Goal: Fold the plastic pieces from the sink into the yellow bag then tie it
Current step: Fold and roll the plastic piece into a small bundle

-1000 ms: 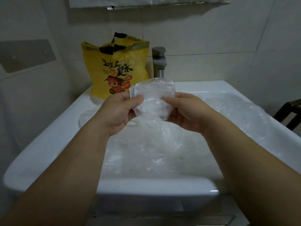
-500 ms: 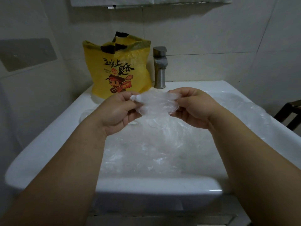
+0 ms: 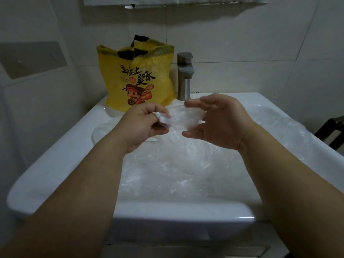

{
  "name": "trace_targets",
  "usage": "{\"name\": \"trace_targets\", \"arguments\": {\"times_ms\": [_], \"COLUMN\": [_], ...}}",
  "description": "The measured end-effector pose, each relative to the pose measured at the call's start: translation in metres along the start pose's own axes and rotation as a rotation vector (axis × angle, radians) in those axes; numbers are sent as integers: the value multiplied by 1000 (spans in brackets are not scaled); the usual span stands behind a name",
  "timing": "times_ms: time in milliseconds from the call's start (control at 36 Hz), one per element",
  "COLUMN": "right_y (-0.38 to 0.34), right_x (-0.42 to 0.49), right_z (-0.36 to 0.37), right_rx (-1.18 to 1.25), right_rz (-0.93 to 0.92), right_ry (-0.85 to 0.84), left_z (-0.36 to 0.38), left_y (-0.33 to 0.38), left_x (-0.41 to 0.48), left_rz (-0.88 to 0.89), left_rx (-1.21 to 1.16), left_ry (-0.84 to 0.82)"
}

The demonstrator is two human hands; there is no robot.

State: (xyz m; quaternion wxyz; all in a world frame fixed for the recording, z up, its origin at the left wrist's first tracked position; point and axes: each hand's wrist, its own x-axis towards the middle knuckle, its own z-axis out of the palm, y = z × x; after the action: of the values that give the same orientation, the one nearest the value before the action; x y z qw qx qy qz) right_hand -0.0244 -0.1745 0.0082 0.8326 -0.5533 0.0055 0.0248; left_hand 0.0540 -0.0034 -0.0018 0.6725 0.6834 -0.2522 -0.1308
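Right hand [image 3: 219,121] has just released, fingers [image 3: 195,104] spread and holding nothing; left hand [image 3: 139,127] fingers [image 3: 149,111] alone pinch the folded plastic piece [image 3: 181,119], so yellow bag [image 3: 137,79] is next.

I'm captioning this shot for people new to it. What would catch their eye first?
The yellow bag with its cartoon figure stands out, upright at the back left of the sink beside the metal faucet. In the middle, the left hand pinches a folded clear plastic piece, the right hand open beside it. Beneath them, crumpled clear plastic fills the basin.
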Motion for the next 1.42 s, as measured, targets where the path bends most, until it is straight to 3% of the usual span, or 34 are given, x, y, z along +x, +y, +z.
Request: {"name": "trace_targets", "arguments": {"times_ms": [139, 250, 333, 417, 722, 1028, 1306, 1417], "right_y": [3, 5, 6, 6, 4, 12, 18, 15], "right_x": [6, 5, 4, 5, 2, 6, 12, 13], "right_z": [0, -1, 0, 2, 1, -4, -13, -16], "right_rx": [-120, -209, -257, -264, -349, -889, -1257, -1335], "right_rz": [17, -50, -82, -108, -99, -292, -442, -461], "right_ry": [188, 201, 197, 212, 210, 320, 378, 372], "left_z": [1, 1, 1, 1, -3, -2, -2, -4], "left_y": [3, 3, -1, -5, -10, -10, -17, -14], "left_x": [0, 0, 4, 3, 4, 5, 3, 3], "left_rz": [-17, -54, -35, 41, 111, 170, 378, 313], "left_rx": [-67, -158, 22, 162, 219, 269, 638, 580], "left_ry": [1, -22, 96, 97, 56, 124, 156, 95]}}
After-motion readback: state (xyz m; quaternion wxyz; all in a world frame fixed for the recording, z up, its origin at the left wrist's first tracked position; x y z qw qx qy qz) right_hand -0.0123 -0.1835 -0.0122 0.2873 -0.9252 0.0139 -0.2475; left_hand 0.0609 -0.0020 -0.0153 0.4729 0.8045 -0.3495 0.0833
